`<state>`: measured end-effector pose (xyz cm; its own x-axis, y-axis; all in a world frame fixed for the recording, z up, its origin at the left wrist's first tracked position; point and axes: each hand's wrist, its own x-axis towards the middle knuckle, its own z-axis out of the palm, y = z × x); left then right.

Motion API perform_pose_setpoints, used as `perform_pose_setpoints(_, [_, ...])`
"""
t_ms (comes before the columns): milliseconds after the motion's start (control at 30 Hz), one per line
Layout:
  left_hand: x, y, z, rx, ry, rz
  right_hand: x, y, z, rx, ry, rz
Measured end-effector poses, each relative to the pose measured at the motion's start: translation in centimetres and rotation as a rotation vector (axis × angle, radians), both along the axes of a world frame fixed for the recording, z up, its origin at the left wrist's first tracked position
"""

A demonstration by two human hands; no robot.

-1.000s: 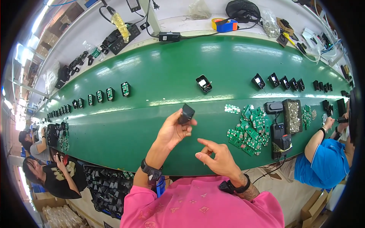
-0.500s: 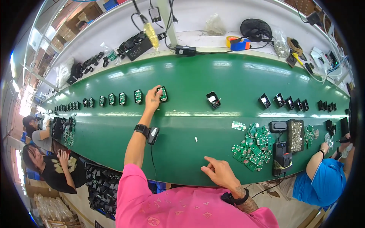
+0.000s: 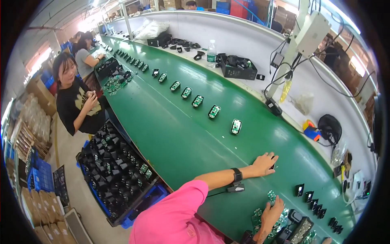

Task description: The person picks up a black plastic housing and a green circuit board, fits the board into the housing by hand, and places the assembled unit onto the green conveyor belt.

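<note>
My left hand [image 3: 263, 165] reaches across the green table and grips a small black housing [image 3: 272, 166], mostly hidden under the fingers. My right hand [image 3: 274, 212] is over the pile of boards, its fingertips at the edge of a green circuit board [image 3: 271, 195], which it seems to pinch. More loose circuit boards [image 3: 257, 219] lie under and around that hand. Beyond my left hand, a black housing with a green board inside [image 3: 236, 126] stands on the table, first of a row of similar filled housings [image 3: 198, 101] running to the far left.
Several black housings [image 3: 309, 197] stand at the right, beyond a box of small metal parts [image 3: 301, 230]. A large crate of black housings [image 3: 118, 175] is beside the table at left. A co-worker [image 3: 79, 97] stands past it. A bottle [image 3: 211, 53] is on the back ledge.
The view has swung left. My left hand has let go of the board-filled housing and moved right to another black housing. My right hand has moved forward to the circuit boards.
</note>
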<state>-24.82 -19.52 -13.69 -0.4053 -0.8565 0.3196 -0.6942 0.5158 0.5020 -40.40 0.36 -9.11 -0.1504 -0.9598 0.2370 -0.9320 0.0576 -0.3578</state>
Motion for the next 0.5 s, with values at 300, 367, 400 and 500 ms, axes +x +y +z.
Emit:
perform_pose_setpoints(300, [5.3, 5.4, 4.0, 1.15, 1.251, -0.186, -3.3, -3.4, -1.6, 0.175, 0.007, 0.057])
perform_pose_setpoints(367, [7.1, 7.9, 4.4, 1.191, 1.515, -0.219, -3.6, -3.8, -2.0, 0.154, -0.067, 0.096])
perform_pose_setpoints(400, [8.0, 9.0, 4.0, 1.179, 1.518, -0.207, -3.6, -3.8, -1.9, 0.129, -0.139, 0.115])
perform_pose_setpoints(500, [9.9, 11.9, 2.1, 1.239, 1.572, -0.289, -3.3, -2.4, 0.2, 0.066, 0.072, 0.186])
